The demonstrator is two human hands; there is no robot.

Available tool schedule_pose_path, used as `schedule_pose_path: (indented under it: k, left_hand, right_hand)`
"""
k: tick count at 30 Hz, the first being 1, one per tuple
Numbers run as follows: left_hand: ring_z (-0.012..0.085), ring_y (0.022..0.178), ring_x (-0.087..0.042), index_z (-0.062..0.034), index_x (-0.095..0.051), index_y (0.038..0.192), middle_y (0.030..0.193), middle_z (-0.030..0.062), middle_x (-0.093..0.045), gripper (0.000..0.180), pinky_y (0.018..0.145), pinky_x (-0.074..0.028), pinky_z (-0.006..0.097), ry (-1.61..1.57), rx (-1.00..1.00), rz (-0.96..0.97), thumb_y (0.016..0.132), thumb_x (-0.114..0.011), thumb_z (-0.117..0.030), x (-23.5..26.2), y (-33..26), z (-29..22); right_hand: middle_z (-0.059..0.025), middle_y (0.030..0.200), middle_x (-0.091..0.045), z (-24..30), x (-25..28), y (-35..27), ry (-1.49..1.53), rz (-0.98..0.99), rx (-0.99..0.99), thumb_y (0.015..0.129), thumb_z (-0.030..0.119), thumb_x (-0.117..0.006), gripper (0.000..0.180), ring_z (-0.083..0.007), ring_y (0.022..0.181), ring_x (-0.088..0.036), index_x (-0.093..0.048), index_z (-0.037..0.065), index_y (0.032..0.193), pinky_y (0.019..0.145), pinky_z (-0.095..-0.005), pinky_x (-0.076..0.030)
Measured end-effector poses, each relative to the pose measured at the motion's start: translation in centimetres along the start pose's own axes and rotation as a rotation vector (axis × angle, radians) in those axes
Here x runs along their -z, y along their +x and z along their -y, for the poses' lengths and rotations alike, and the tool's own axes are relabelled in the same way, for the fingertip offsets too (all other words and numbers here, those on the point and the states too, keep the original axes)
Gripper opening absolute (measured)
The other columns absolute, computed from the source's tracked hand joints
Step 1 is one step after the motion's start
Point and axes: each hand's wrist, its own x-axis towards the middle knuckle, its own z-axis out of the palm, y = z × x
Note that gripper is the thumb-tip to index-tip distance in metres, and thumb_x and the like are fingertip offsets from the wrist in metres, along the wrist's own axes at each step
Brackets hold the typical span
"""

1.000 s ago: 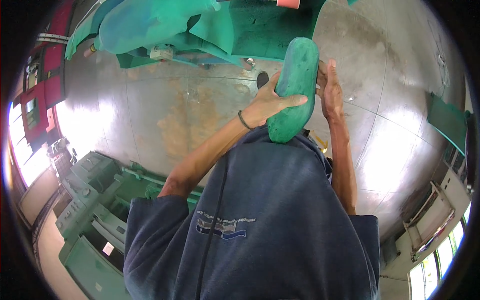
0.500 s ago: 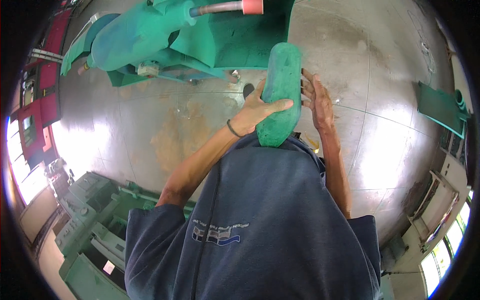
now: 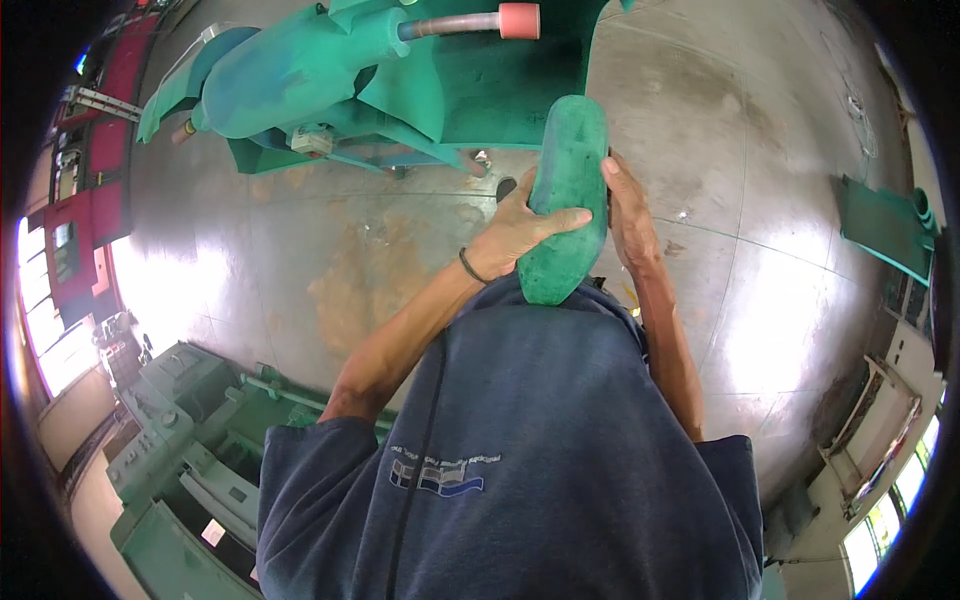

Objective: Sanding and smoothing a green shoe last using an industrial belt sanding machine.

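A long green piece (image 3: 567,150) with rounded ends and a scuffed, dusty-looking surface is held upright in front of my body. I cannot make out exactly what it is. My left hand (image 3: 520,232) grips its left edge, thumb lying across the face and fingers hidden behind. Against the upper right edge rests my right hand (image 3: 630,215); a fingertip shows at the rim and the other fingers are partly out of sight. The piece's lower end touches or nearly touches my dark blue shirt (image 3: 580,400).
A large green machine (image 3: 290,75) with a red-ended pipe (image 3: 518,20) stands ahead. Another green machine (image 3: 165,430) is at the lower left. A bent green panel (image 3: 880,225) lies at the right. The tiled floor (image 3: 340,280) has rusty stains.
My right hand has closed in on the green piece's right edge, its fingers no longer spread apart. The left hand keeps its grip. The whole view has shifted slightly.
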Motion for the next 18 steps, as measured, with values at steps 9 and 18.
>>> schedule_pose_path:
  k: [9, 18]
  left_hand:
    - [0.024, 0.125, -0.058, 0.0017, -0.043, 0.148, 0.134, 0.0131, -0.06, 0.078, 0.098, -0.052, 0.038, 0.381, 0.069, -0.04, 0.093, -0.068, -0.047, 6.5, 0.8, -5.8]
    - [0.0155, 0.088, -0.07, -0.0029, -0.064, 0.118, 0.105, 0.0073, -0.071, 0.03, 0.075, -0.058, 0.029, -0.615, 0.183, 0.21, 0.099, -0.061, -0.026, 8.2, 5.4, -6.5]
  right_hand:
    - [-0.0179, 0.12, -0.064, -0.1, -3.4, 4.3, 0.358, 0.007, -0.209, 0.098, 0.053, -0.058, 0.066, -0.024, 0.099, -0.067, -0.054, -0.003, 0.133, 0.083, -0.036, -0.058]
    - [-0.0152, 0.108, -0.07, 1.4, -9.1, 4.5, 0.719, -0.075, -0.342, 0.103, 0.048, -0.053, 0.053, -0.0243, 0.087, -0.072, -0.058, 0.001, 0.127, 0.07, -0.0389, -0.063]
